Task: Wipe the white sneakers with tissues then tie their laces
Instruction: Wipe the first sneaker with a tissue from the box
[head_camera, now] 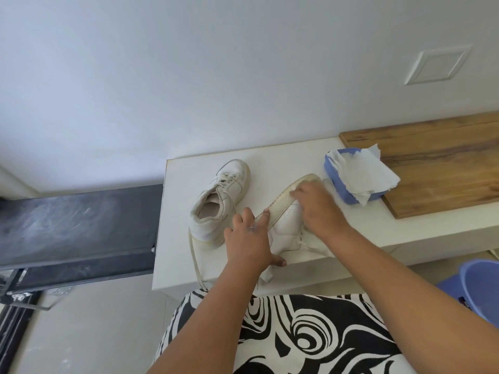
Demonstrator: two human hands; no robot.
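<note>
Two white sneakers lie on a white counter (pixel 183 238). The left sneaker (pixel 220 201) stands upright, and its loose lace (pixel 195 263) trails to the counter's front edge. The right sneaker (pixel 286 225) is tipped on its side with the sole turned left. My left hand (pixel 248 238) grips this sneaker at the heel, fingers over the sole and thumb under the heel. My right hand (pixel 318 209) lies curled over the upper near the toe. A white tissue (pixel 318 245) shows from under its wrist. Another bit of tissue (pixel 266 276) hangs below my left hand.
A blue tissue box (pixel 334 182) with loose tissues (pixel 361 176) spilling out sits at the right, half on a wooden board (pixel 437 163). A blue bucket (pixel 480 287) stands low on the right. A dark flat surface (pixel 75 225) lies left of the counter. A wall rises behind.
</note>
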